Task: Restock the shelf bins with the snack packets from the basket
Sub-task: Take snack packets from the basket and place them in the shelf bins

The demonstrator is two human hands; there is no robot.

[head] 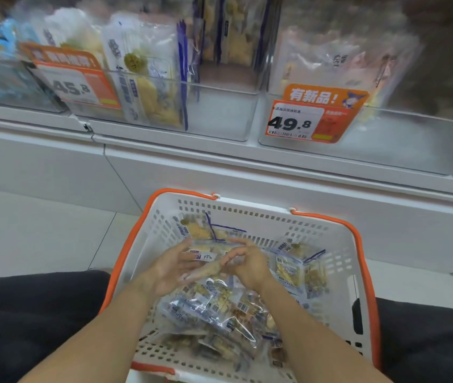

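Observation:
A white basket (247,214) with an orange rim sits on the floor between my knees, holding several clear snack packets (220,313) with blue print. Both hands are inside it. My left hand (170,269) lies palm up under a packet (206,251), fingers spread along its edge. My right hand (247,262) curls its fingers round the same packet from the right. Above, clear shelf bins (220,114) hold similar packets; the middle bin's right half looks bare.
Orange price tags reading 45.8 (76,84) and 49.8 (308,120) hang on the bin fronts. A white shelf ledge (220,161) runs below the bins. My dark-clothed knees (26,327) flank the basket. Pale floor tiles lie to the left.

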